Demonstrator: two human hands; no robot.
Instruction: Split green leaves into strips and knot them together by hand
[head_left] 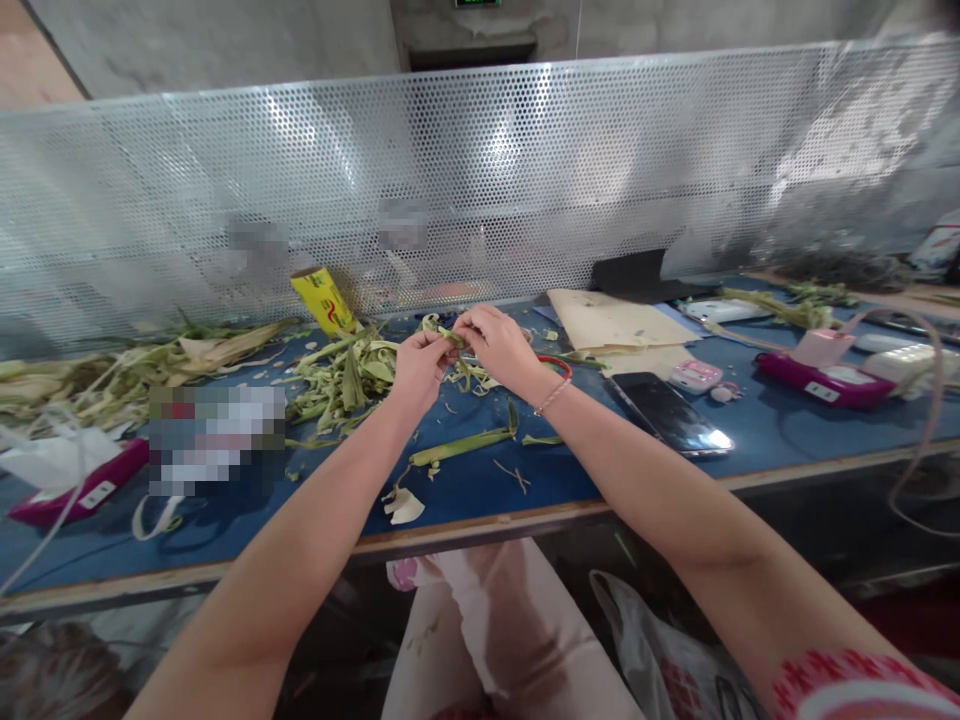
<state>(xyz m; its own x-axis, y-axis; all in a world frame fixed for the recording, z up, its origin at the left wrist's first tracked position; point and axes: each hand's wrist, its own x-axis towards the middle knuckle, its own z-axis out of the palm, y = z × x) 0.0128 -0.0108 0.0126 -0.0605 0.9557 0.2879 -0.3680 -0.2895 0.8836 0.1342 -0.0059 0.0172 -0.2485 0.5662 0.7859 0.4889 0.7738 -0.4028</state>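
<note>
Both my hands meet above the blue tabletop, near the middle of the head view. My left hand (424, 366) pinches a small green plant piece (454, 338) from the left. The fingers of my right hand (491, 340) close on the same piece from the right; a red band and a beaded bracelet circle that wrist. Just left of my hands lies a heap of green leafy scraps (349, 375). Nearer the front edge are a long green leaf strip (465, 444) and a pale dry flake (404, 506).
A yellow packet (324, 300) stands by the perforated metal screen (450, 190). On the right are brown paper (615, 322), a black phone (669, 412), a pink case (696, 376) and a purple power strip (825, 382). Long husks (135, 375) and another purple strip (82, 485) lie left.
</note>
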